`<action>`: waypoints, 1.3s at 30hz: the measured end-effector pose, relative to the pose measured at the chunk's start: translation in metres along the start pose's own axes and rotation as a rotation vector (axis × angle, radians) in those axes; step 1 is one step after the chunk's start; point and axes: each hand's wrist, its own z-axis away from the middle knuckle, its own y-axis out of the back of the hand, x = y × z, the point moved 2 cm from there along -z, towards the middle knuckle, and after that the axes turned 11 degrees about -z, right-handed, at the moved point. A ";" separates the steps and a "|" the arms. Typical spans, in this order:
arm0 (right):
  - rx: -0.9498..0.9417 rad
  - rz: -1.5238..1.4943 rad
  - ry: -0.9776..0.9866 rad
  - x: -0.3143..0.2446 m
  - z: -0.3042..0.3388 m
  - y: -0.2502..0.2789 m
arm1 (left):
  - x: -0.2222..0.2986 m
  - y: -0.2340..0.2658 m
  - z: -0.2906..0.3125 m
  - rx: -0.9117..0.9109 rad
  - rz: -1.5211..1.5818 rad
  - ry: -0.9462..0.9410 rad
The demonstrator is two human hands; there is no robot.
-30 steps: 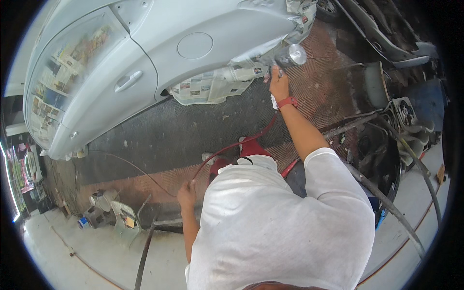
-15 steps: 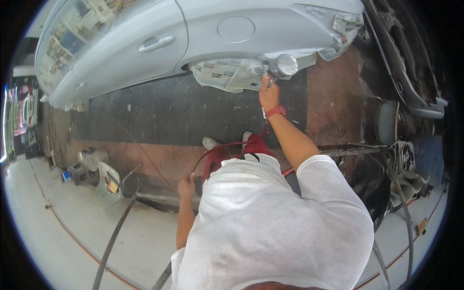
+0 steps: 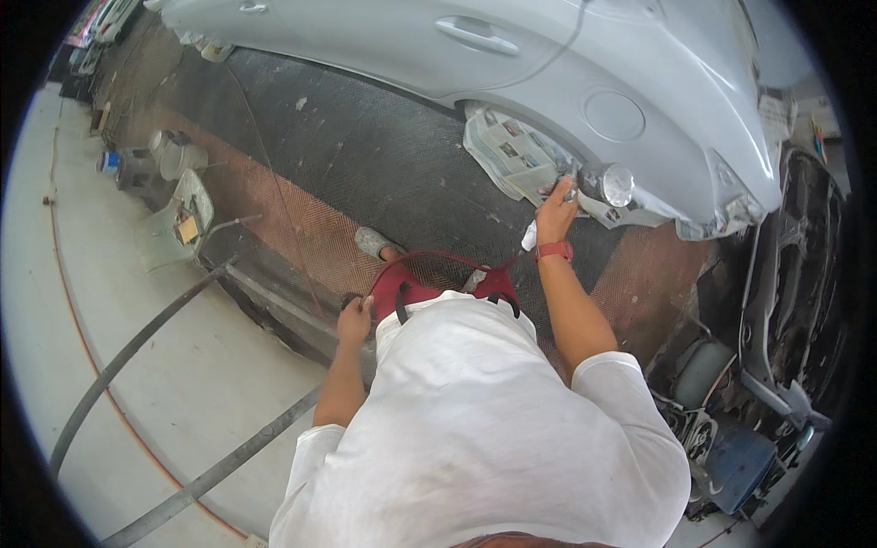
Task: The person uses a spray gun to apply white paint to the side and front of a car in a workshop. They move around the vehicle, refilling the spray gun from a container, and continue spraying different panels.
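My right hand, with a red watch on the wrist, is closed around the handle of a spray gun that has a silver cup. The gun is beside the rear wheel area of a pale silver-white car, which is covered with newspaper masking. Low on my left side, my left hand grips a red air hose. The hose loops across in front of my legs towards my right hand.
A pale plastic chair and several tubs stand at the left. Long metal bars cross the white surface at lower left. Dark car parts and a blue panel lie at the right.
The view has turned, so the car now slants down to the right. My feet have shifted. My right hand still holds the spray gun, and my left hand still holds the hose.
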 end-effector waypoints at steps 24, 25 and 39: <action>0.017 -0.046 0.149 -0.065 0.088 -0.533 | -0.275 0.206 -0.221 -0.012 0.422 0.310; -0.013 -0.049 0.183 -0.084 0.107 -0.560 | -0.276 0.217 -0.222 0.000 0.421 0.330; -0.396 -0.414 -0.043 -0.096 0.139 -0.768 | -0.363 0.222 -0.333 -0.127 0.521 0.302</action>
